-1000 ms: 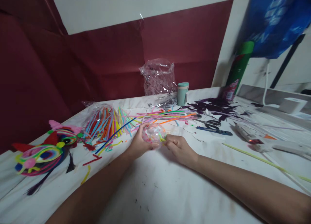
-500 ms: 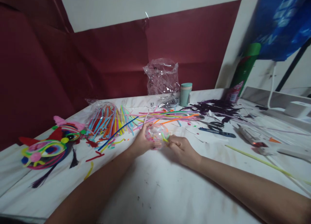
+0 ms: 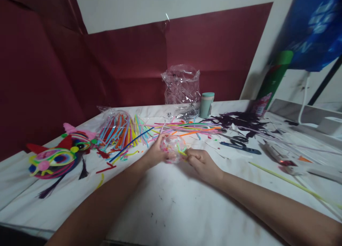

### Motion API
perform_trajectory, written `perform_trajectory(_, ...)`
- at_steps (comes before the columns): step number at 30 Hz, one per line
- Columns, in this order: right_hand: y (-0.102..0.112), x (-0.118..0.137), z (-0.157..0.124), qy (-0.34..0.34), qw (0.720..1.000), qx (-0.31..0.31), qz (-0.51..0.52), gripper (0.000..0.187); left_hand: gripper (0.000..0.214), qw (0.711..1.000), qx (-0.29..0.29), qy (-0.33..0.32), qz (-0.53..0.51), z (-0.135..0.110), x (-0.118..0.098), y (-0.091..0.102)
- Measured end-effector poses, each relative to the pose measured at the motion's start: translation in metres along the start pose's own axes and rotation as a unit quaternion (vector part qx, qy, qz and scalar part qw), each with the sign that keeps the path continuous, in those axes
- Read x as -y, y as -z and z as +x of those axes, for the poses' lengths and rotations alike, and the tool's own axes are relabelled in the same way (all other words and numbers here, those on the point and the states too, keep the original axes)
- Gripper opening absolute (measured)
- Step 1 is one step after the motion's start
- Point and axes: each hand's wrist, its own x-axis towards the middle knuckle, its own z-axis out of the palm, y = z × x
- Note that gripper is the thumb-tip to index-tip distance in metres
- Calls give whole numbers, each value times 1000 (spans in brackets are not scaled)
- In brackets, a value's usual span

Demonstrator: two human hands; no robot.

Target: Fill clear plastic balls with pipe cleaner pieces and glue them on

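Note:
A clear round ball (image 3: 174, 146) with pink and coloured bits on or in it is held above the table's middle. My left hand (image 3: 157, 150) wraps around its left side, fingers closed on it. At its right side, my right hand (image 3: 199, 161) is closed in a pinch on a short yellow-green pipe cleaner (image 3: 182, 152), which lies against the ball. The fingertips of the right hand are partly hidden behind its knuckles. Beyond the ball, loose pipe cleaners (image 3: 187, 126) of many colours lie across the table.
Left stand colourful pipe-cleaner animal faces (image 3: 55, 164) with dark tassels. Behind them is a bag of pipe cleaners (image 3: 114, 128). Scissors (image 3: 239, 140), a blue cutter (image 3: 240, 147) and a hot glue gun (image 3: 283, 158) lie right. A green cup (image 3: 207, 105) and clear plastic bag (image 3: 183, 89) stand behind.
The view has shifted slightly, so the surroundings sit a little further right. Both hands keep their hold, and the ball looks slightly turned.

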Motion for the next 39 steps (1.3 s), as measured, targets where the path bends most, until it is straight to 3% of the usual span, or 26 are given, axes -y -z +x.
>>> perform_trajectory(5,15,-1,9,-48,998,-24,25,32,71,998,-35,-16,-44,5,6,10)
perform_trajectory(10,40,-42,31,-96,981,-135,-98,47,77,999,-33,-24,-18,4,8,11)
perform_trajectory(15,56,-83,39,-123,967,-159,-155,32,91,996,-49,-43,67,2,4,7)
perform_trajectory(18,56,-87,37,-110,962,-186,-168,4,100,989,-45,-70,119,0,5,5)
perform_trajectory(19,53,-85,36,-102,963,-189,-165,12,99,985,-51,-83,143,0,6,4)
perform_trajectory(24,29,-56,28,-76,987,-108,-95,20,91,945,-87,-150,277,-4,7,-2)
perform_trajectory(26,20,-44,24,-83,996,-41,-4,29,92,933,-85,-172,303,-6,5,-5)
perform_trajectory(29,14,-37,20,-93,983,27,156,44,95,930,-80,-169,316,-8,0,-7)
perform_trajectory(34,12,-43,20,-54,981,17,185,52,85,950,-77,-149,262,-13,-5,-8)
perform_trajectory(36,12,-43,20,-27,984,2,175,51,75,939,-82,-188,274,-15,-7,-9)
perform_trajectory(39,12,-39,19,6,984,-12,175,49,79,910,-76,-235,332,-19,-11,-9)
